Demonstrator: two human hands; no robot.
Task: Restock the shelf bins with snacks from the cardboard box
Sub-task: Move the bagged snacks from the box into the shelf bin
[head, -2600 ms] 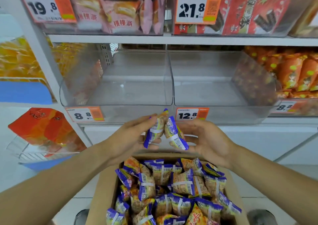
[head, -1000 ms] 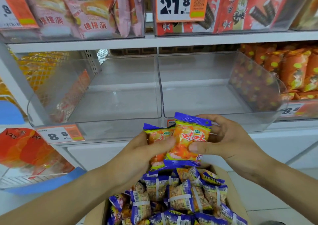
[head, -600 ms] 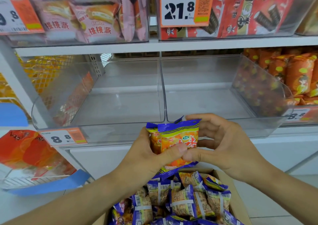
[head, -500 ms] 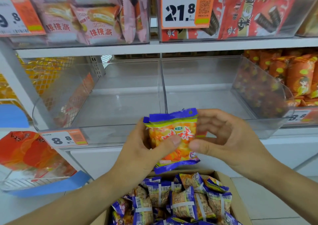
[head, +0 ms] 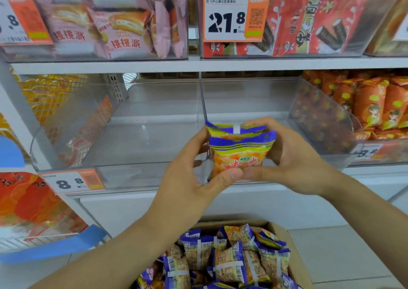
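Item: two orange-and-blue snack packets (head: 239, 150), stacked, centre frame, before the divider of two clear shelf bins (head: 141, 134). Left hand (head: 187, 178) and right hand (head: 293, 160) pinch them, fingers curled. Bins empty; cardboard box (head: 284, 233), bottom centre, nearly full. Since earlier: packets raised, squared together.

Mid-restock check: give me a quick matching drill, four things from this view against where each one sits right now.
Things:
1. snack packets
2. cardboard box
3. 8.8 price tag
4. 21.8 price tag

Places:
A. on the upper shelf bin of red packs
B. held between the left hand and right hand
C. low in the frame, below the shelf, full of packets
D. front of the empty left clear bin

Pairs: 1-B, 2-C, 3-D, 4-A
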